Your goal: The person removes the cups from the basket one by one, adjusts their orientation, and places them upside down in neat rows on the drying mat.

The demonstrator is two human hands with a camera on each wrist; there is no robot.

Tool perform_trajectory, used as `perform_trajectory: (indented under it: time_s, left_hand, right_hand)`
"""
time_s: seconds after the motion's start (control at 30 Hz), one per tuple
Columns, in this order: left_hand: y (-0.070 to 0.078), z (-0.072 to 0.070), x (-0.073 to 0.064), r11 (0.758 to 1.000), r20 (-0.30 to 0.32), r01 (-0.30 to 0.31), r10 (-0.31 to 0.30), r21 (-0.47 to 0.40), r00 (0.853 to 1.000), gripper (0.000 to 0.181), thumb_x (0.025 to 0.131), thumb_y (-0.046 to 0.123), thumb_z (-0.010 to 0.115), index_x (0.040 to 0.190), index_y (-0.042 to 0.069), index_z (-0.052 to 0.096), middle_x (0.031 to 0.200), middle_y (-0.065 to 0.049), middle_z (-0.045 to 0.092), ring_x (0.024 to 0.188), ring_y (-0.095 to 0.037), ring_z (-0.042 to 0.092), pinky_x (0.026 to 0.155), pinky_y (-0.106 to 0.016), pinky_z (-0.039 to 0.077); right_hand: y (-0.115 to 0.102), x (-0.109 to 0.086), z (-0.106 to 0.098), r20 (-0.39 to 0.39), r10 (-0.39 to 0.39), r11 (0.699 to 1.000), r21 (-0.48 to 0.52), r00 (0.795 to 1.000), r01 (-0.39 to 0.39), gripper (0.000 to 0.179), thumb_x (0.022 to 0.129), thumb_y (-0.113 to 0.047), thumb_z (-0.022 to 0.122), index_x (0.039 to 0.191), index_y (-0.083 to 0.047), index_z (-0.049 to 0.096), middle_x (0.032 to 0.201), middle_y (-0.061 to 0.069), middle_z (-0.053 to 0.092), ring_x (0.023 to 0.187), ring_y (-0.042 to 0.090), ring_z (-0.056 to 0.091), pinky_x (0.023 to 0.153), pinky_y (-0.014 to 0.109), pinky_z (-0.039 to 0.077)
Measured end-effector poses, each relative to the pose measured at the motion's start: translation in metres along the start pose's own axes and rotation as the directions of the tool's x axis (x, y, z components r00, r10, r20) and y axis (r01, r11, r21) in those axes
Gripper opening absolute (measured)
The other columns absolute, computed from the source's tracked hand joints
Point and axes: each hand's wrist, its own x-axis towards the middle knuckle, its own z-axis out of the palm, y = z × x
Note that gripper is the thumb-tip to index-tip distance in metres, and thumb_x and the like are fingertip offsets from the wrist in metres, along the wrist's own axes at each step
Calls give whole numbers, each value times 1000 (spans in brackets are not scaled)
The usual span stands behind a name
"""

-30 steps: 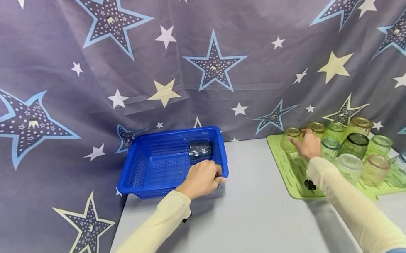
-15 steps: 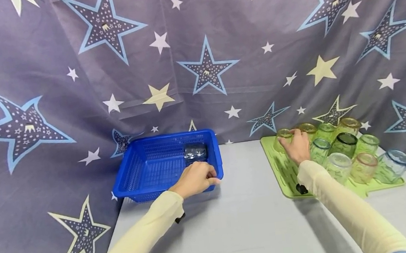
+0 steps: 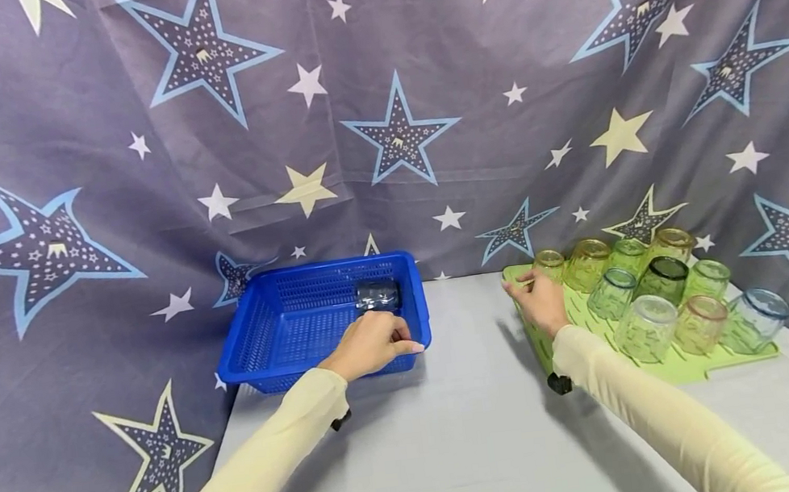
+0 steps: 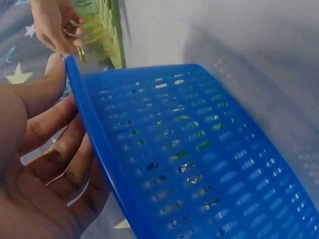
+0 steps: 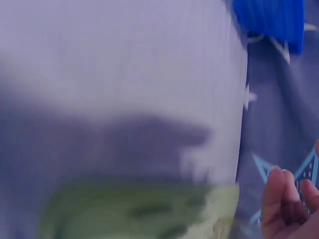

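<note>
My left hand holds the front right part of the rim of a blue plastic basket. In the left wrist view its fingers curl behind the rim, with the thumb at the top edge. A dark glass lies on its side in the basket. My right hand hovers over the left edge of a green drying mat, fingers loosely bent and nothing between them. Just behind it stands an upside-down amber-tinted glass at the mat's back left corner, partly hidden by the hand.
Several more upside-down tinted glasses stand close together on the mat, among them a dark green one and a pinkish one. A star-patterned curtain hangs right behind the white table.
My right hand has let go of the back left glass and moved left and slightly toward me. That glass stays on the mat. The left hand stays at the basket rim; the head view has shifted slightly.
</note>
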Motion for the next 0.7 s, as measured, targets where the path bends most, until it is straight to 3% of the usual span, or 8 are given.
perform_trajectory:
  time_s: [0.13,0.3,0.43,0.57,0.7]
  left_hand:
    - [-3,-5,-1,1000,-11,11,-11,0,1000,20,94,40,75,87,21,78,77,14,69,65,-4,59,61,-29,51]
    - [-8,-11,-2,999,-22,29,-29,26,999,21,97,37,73,90,18,79,76,12,68,63,-7,58,62,-31,50]
    - [-14,-16,-2,998,-19,63,-62,32,998,21,99,32,71,95,14,80,80,9,70,66,-7,60,65,-33,52]
    - [-23,-21,-2,994,-33,100,-98,40,995,18,100,30,71,96,14,80,82,9,70,70,-8,61,70,-36,53]
    - [-32,-27,-2,991,-42,123,-121,56,992,17,100,29,71,96,14,79,81,9,69,71,-10,61,71,-38,53]
  right_hand:
    - [-9,-11,13,95,43,993,107,995,-54,43,99,-36,70,123,-1,63,99,16,67,80,29,68,66,41,60]
    - [-21,-23,27,155,41,985,162,987,-66,38,98,-35,73,117,-3,65,92,12,64,83,35,68,70,48,61]
    - [-28,-33,37,215,40,975,206,976,-85,37,97,-38,73,112,-4,67,91,12,67,79,33,67,71,50,61]
    - [-35,-48,50,297,39,952,281,954,-126,37,98,-39,71,108,-3,68,95,17,70,78,32,65,70,49,60]
    - [-43,-66,63,398,5,911,376,917,-169,40,101,-38,68,107,1,68,93,18,69,71,27,64,64,41,59]
